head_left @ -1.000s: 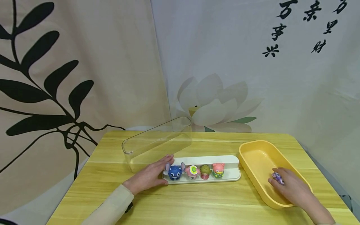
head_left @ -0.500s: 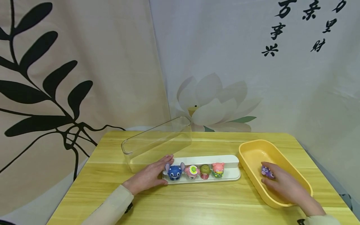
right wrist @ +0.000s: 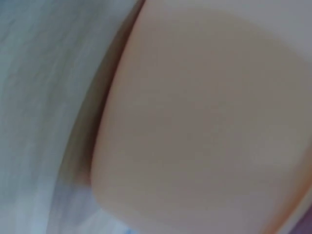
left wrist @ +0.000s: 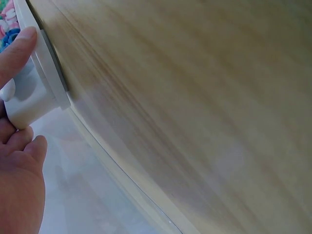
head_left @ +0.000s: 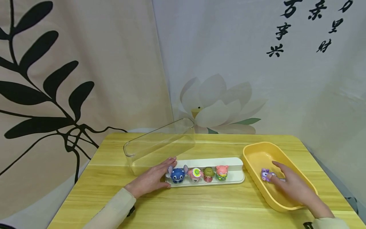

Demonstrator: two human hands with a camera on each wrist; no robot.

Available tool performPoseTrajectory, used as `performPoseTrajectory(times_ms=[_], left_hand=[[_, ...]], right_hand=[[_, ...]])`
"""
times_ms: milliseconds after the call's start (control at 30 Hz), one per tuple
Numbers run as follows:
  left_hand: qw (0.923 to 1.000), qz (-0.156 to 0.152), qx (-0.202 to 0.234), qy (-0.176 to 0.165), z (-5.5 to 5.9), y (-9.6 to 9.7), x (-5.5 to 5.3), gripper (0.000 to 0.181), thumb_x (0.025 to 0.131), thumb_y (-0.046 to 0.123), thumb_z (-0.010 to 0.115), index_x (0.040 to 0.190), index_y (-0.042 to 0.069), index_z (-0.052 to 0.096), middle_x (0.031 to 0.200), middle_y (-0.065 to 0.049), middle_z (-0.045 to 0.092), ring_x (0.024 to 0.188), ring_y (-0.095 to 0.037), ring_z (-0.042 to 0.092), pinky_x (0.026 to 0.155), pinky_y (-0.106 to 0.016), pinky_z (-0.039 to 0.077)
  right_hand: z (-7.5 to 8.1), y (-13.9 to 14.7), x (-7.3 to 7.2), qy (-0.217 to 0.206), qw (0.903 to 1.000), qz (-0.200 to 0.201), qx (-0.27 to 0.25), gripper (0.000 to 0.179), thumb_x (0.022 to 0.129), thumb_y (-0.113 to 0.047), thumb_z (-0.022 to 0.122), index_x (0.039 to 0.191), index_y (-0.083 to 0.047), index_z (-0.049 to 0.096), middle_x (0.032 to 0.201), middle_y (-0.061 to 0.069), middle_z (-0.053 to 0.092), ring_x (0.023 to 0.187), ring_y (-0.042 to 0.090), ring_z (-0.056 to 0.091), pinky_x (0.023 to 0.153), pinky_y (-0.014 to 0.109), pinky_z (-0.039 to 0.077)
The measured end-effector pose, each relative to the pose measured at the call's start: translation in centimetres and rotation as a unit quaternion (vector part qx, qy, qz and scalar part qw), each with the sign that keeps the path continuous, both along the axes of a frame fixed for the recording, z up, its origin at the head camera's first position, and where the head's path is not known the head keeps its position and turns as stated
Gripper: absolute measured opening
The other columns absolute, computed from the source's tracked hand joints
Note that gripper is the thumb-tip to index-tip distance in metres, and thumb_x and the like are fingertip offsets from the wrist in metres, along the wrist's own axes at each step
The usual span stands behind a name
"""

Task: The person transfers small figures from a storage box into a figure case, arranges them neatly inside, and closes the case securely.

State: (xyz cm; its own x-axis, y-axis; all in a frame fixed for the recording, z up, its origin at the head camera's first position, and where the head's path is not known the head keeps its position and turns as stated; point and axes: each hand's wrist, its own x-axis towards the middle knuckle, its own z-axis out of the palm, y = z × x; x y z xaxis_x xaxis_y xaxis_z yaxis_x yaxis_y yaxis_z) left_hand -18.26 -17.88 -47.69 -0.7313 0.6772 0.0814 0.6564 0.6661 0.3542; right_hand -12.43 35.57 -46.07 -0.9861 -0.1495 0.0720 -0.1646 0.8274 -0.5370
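Observation:
My left hand (head_left: 152, 178) grips the left end of a long white stepped display base (head_left: 237, 178), thumb in front and fingers behind; the left wrist view shows the thumb (left wrist: 19, 51) across its edge. On the base stand a blue big-eared figurine (head_left: 177, 175), a pink one with a green-and-white swirl (head_left: 196, 174), an olive-green-headed one (head_left: 208, 174) and a pink pig figurine (head_left: 222, 172). My right hand (head_left: 294, 184) is inside a yellow tray (head_left: 263, 149), fingers extended and spread, thumb over a small purple figurine (head_left: 264, 174). The hand partly hides that figurine.
A clear plastic cover (head_left: 163, 146) lies behind the base at the back left. The wooden table (head_left: 194, 210) ends at the back against printed curtains (head_left: 123, 63). In the right wrist view, a blurred, skin-toned surface fills most of the picture.
Inside the tray, the purple figurine and my right hand have shifted left; the right fingers have spread from around the figurine. My left hand has stayed on the base.

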Motion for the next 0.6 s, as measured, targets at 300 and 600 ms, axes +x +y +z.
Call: performPoseTrajectory(times_ms=[300, 600], left_hand=[[1.0, 0.0, -0.002, 0.002, 0.0, 0.0, 0.0, 0.093, 0.086, 0.034, 0.084, 0.161, 0.009, 0.035, 0.17, -0.011, 0.024, 0.154, -0.029, 0.028, 0.12, -0.048, 0.036], [1.0, 0.001, 0.0, 0.003, 0.1, 0.0, 0.0, 0.094, 0.085, 0.034, 0.084, 0.161, 0.009, 0.035, 0.17, -0.011, 0.025, 0.154, -0.029, 0.028, 0.12, -0.049, 0.035]], right_hand=[[0.2, 0.9, -0.3, -0.048, 0.9986, -0.02, 0.007, 0.068, 0.103, -0.033, 0.065, 0.141, 0.02, 0.044, 0.132, 0.043, 0.055, 0.114, 0.056, 0.06, 0.094, 0.066, 0.053], [-0.1, 1.1, -1.0, -0.041, 0.9982, -0.018, 0.039, 0.05, 0.099, -0.025, 0.07, 0.124, 0.018, 0.061, 0.108, 0.023, 0.072, 0.103, 0.043, 0.068, 0.09, 0.058, 0.056]])
